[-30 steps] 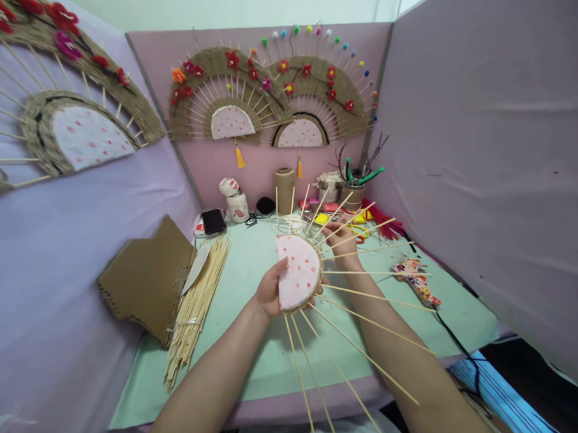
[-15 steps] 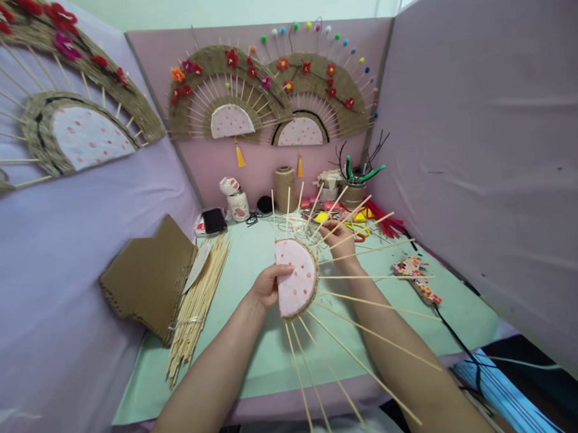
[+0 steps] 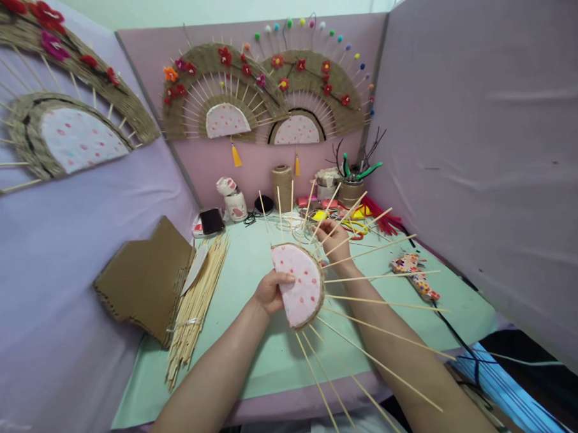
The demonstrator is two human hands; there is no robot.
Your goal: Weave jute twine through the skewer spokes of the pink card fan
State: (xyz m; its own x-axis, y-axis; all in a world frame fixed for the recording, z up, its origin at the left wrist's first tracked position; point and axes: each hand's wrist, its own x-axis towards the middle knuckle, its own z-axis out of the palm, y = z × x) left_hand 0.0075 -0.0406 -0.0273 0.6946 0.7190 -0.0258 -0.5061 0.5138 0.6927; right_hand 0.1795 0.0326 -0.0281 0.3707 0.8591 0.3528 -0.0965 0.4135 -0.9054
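Half-disc (image 3: 304, 294) in spotted cloth was held up over the table (image 3: 247, 359), straight edge to the left, with the left hand (image 3: 273, 290) gripping that edge, thumb across the front. Sticks (image 3: 382, 277) already rayed out around the curved side, where a narrow brown rim looked like cord. Past it they were bare to the tips, with no wide band or flowers (image 3: 224, 56) such as the wall fans (image 3: 200, 64) bore; judged against those, the frame was made and the outer band and trim were missing. The right hand (image 3: 335, 240) reached behind the upper sticks, fingertips drawn close; whether they pinched cord or a stick, I could not tell. Spool (image 3: 283, 191) and bundle (image 3: 200, 310) stood and lay apart from both hands.
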